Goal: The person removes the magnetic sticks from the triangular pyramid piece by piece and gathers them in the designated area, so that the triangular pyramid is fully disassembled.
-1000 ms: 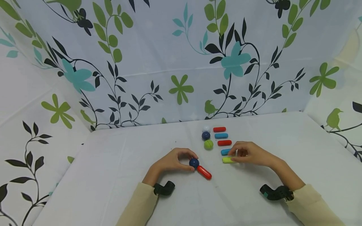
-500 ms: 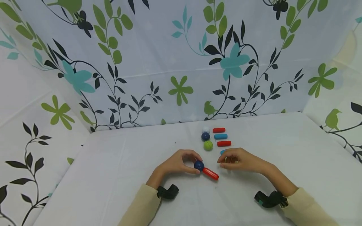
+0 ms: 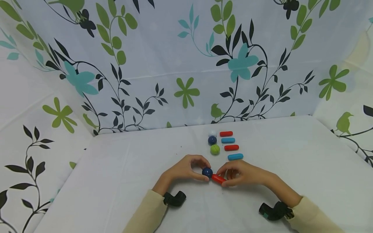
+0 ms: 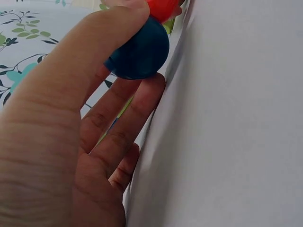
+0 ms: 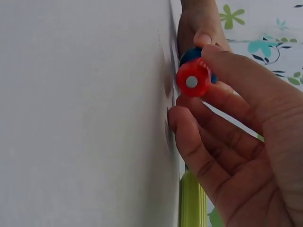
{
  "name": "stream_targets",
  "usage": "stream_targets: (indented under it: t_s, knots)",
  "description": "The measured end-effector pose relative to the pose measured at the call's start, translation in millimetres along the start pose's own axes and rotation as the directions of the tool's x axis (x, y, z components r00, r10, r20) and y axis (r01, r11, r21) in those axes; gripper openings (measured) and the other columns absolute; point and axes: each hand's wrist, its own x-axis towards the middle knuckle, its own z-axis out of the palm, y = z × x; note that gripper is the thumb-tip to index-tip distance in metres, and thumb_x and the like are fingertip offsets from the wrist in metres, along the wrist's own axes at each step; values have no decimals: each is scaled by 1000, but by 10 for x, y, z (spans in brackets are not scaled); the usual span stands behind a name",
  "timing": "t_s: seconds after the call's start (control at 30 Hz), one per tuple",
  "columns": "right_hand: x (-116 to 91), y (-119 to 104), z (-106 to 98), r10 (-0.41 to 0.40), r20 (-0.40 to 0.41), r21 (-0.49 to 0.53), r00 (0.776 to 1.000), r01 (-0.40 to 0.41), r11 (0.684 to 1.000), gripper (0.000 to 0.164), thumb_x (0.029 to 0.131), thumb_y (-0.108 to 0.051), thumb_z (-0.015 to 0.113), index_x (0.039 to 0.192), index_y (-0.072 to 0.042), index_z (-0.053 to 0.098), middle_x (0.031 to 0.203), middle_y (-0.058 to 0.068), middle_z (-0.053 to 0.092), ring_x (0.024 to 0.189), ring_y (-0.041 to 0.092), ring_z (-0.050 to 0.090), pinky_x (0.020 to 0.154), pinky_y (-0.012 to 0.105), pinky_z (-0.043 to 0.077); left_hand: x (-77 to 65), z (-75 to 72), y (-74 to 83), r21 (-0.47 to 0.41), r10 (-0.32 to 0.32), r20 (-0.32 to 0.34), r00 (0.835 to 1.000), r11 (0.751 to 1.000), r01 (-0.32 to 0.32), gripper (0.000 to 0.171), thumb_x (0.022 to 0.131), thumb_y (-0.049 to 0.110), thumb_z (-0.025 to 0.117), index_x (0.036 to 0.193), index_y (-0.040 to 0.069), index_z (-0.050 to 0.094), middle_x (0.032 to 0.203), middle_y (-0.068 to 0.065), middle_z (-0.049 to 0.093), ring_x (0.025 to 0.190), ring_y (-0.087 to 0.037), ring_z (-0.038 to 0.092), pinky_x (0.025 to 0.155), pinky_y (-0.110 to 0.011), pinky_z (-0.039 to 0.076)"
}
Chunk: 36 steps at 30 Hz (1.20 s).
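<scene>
My left hand holds a glossy dark blue ball between thumb and fingers, low over the white table. A red rod joins the ball on its right side and slants toward the front right. My right hand pinches that rod between thumb and fingers near its right part. The right wrist view shows the red rod end-on, with a silver disc in its end face and the blue ball behind it. A yellow-green rod lies past the curled fingers there; in the head view it is hidden behind the right hand.
Beyond the hands stand a white ball, a second dark blue ball and a lime ball in a column. Beside them lie red and blue rods, the nearest a blue rod. A patterned cloth hangs behind the table.
My left hand has shifted slightly right and nearer with the ball and red rod. My right hand has left the yellow-green rod, moved left and nearer, and now pinches the red rod.
</scene>
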Motion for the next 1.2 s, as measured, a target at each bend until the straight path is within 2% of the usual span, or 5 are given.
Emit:
stream_targets:
  t_s: [0.23, 0.5, 0.77, 1.0, 1.2]
  knots:
    - [13, -61, 22, 4, 8, -13, 1000, -4, 1000, 32, 87, -19, 74, 112, 0, 69, 87, 0, 65, 73, 4, 57, 66, 22, 53, 19, 31, 19, 18, 13, 9, 1000, 1000, -13, 33, 79, 13, 82, 109, 12, 68, 99, 5, 69, 93, -8, 61, 89, -27, 50]
    - [27, 1, 33, -7, 17, -13, 1000, 7, 1000, 30, 88, -19, 73, 112, -2, 70, 85, -6, 63, 73, 3, 56, 66, 22, 53, 18, 32, 23, 37, 10, 33, 999, 999, -11, 34, 80, 14, 81, 111, 12, 68, 101, 6, 69, 95, -7, 60, 90, -26, 49]
    - [15, 40, 28, -17, 22, -9, 1000, 17, 1000, 29, 87, -18, 73, 112, -3, 69, 84, -5, 61, 73, 4, 55, 67, 22, 53, 29, 37, 31, 21, 19, 69, 997, 1000, -20, 34, 80, 13, 81, 112, 11, 69, 104, 4, 69, 97, -8, 60, 91, -27, 49]
    - [-14, 29, 7, -47, 43, -5, 998, 47, 999, 27, 87, -17, 73, 111, -7, 70, 87, 2, 64, 75, 13, 57, 67, 23, 51, 34, 37, 42, 30, 14, 78, 997, 999, -16, 34, 80, 13, 80, 112, 11, 69, 105, 5, 69, 98, -7, 59, 93, -26, 48]
    - [-42, 14, -40, -29, 26, -35, 999, 30, 999, 27, 87, -19, 73, 112, -9, 70, 88, -2, 64, 76, 11, 58, 69, 24, 53, 34, 43, 38, 24, 8, 75, 997, 1000, -10, 34, 80, 12, 80, 113, 10, 69, 105, 5, 69, 99, -7, 59, 93, -26, 48]
